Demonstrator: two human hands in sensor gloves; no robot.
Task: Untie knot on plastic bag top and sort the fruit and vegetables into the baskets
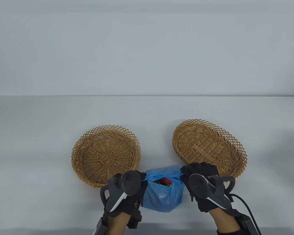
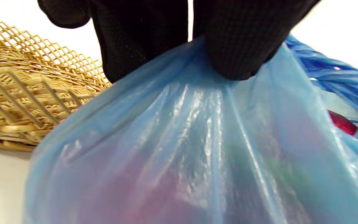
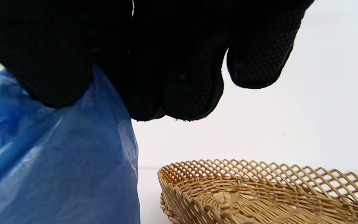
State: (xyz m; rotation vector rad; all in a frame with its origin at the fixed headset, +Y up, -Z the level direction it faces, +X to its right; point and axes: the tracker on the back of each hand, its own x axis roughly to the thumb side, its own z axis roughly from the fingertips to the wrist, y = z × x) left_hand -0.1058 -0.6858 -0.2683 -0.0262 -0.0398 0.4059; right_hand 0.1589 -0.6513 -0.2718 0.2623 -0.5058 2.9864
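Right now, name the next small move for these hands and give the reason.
Probably free the right hand and reach in: both hands pinch the blue bag open, the left hand can hold it, a red item shows inside, both baskets look empty.

The table view looks from above and from the person's side, down over the whole table (image 1: pixel 39 117) to its far edge. The left wrist view is very close, just under the gloved fingers (image 2: pixel 238 40), and faces the blue bag (image 2: pixel 197 149) with the left basket (image 2: pixel 26 99) beside it. The right wrist view is equally near and low, sharing this bag (image 3: pixel 57 161) and showing the right basket (image 3: pixel 259 193).
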